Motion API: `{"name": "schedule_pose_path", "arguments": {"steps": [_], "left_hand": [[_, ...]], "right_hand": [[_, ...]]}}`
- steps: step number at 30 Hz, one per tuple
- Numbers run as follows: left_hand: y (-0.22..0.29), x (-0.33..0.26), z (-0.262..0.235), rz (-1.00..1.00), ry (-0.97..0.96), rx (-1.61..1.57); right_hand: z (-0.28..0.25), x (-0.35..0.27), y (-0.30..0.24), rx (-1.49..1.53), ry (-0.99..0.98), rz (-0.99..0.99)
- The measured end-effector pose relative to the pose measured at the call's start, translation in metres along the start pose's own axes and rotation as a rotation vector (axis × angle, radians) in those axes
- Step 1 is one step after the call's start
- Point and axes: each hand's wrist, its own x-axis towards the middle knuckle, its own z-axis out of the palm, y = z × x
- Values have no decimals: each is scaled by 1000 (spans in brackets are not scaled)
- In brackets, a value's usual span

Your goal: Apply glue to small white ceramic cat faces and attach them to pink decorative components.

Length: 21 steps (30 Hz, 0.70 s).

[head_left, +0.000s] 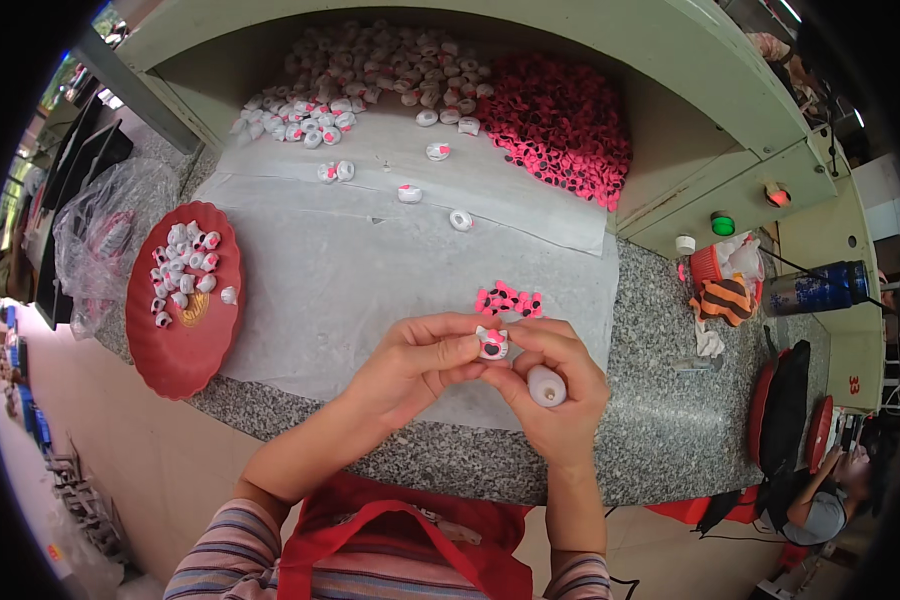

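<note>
Between the thumb and fingers of my left hand (405, 360) is a small white cat-head piece (493, 345) with pink and black parts on its front. The fingertips of my right hand (570, 405) meet the same piece from the other side. A white squeeze bottle (547, 386), seen end-on, is tucked in the right hand's grip. Just beyond the fingers lies a small patch of pink and black pieces (510, 300) on the white sheet (340, 270). A few loose white pieces (410, 193) are spread farther back.
A heap of white pieces (390, 65) and a pile of pink and black pieces (560, 120) fill the shelf's underside. At left, a red scalloped plate (155, 350) bears finished-looking cat heads beside a plastic bag (95, 240). A blue bottle (820, 287) lies right; another person (825, 510) sits beyond.
</note>
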Motion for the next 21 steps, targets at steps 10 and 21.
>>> {"name": "schedule_pose_path", "arguments": {"steps": [10,21], "left_hand": [[3,-14,18,370,53,470],[-2,-13,11,421,-71,448]], "right_hand": [[1,-7,13,110,-38,-14],[-2,-8,7,467,-80,195]]}}
